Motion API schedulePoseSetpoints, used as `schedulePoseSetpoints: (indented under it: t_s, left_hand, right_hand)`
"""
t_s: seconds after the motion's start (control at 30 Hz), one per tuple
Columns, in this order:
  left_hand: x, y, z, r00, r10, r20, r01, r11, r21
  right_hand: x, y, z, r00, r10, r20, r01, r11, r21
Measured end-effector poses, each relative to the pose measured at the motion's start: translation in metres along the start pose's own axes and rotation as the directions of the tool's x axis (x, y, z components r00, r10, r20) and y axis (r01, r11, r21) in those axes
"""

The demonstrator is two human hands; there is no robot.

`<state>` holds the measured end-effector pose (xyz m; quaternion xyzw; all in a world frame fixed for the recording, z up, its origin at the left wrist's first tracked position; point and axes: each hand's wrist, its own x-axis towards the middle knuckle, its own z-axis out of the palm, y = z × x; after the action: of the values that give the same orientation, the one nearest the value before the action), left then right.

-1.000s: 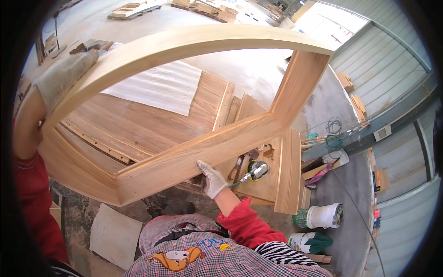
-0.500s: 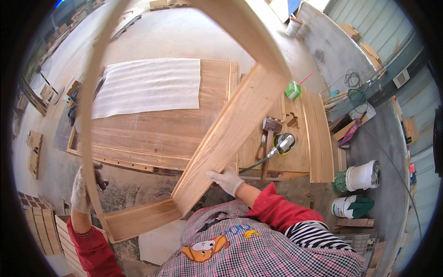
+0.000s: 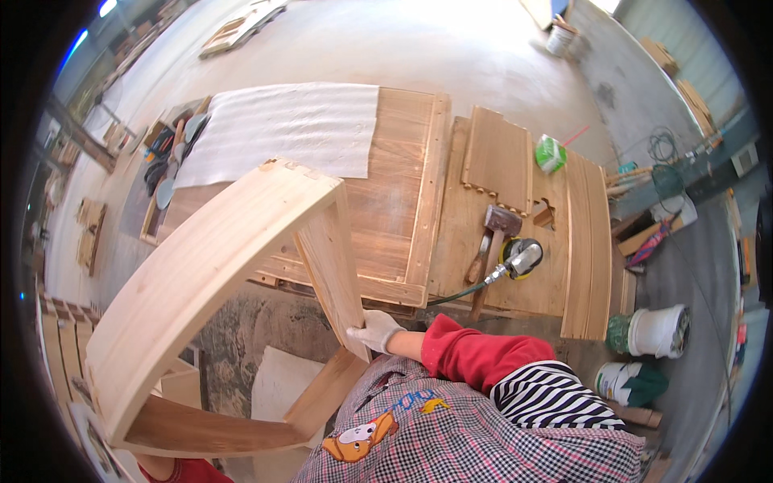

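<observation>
Because the wooden frame (image 3: 201,266) is tilted between my body and the panel (image 3: 403,181), I judge the step in hand to be steadying and orienting it — no tool is at work on it. My right hand (image 3: 374,332), in a pale glove, grips a side board near the frame's lower right corner, close beside the apron (image 3: 475,427). My left hand is hidden behind the near left end; only some wrist and red sleeve (image 3: 197,471) show at the lower edge, so I can't tell whether it grasps or is released. The broad pale board faces up. I also can't tell from here whether any corner rests on the floor (image 3: 233,338).

As I read it, the next move calls for a sure hold at both ends and an even tilt — with the corners kept off the panel and its white sheet (image 3: 282,129). The mallet (image 3: 503,221) and sander (image 3: 522,258) lie on the desk (image 3: 451,249) to my right, out of either hand.
</observation>
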<state>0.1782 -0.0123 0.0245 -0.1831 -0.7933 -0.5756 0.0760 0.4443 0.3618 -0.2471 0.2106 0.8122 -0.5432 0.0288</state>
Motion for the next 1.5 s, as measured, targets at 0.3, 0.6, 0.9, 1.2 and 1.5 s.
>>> schedulePoseSetpoints:
  t_s: [0.3,0.6,0.9,1.2,1.5]
  left_hand:
    - [-0.183,-0.024,-0.026,0.898,-0.090,-0.431,0.202,0.953,0.223]
    - [-0.379,-0.066,-0.082,0.830,0.259,-0.495,-0.008,0.892,0.453]
    - [-0.381,0.146,0.055,0.556,-0.352,-0.753,-0.133,0.856,-0.499]
    - [-0.556,0.217,0.063,0.294,-0.316,-0.902,-0.015,0.942,-0.335]
    - [-0.718,0.322,0.172,0.331,-0.402,-0.854,-0.024,0.901,-0.433]
  right_hand:
    - [0.003,-0.002,-0.071,0.940,-0.114,0.321,0.164,0.977,-0.134]
    - [-0.066,0.060,-0.283,0.817,-0.263,-0.513,-0.114,0.799,-0.591]
    - [-0.112,0.174,-0.280,0.487,0.182,-0.854,-0.670,0.706,-0.231]
    - [-0.143,0.136,-0.270,0.654,0.099,-0.750,-0.450,0.848,-0.281]
    - [-0.183,0.150,-0.294,0.842,-0.335,-0.424,0.092,0.862,-0.498]
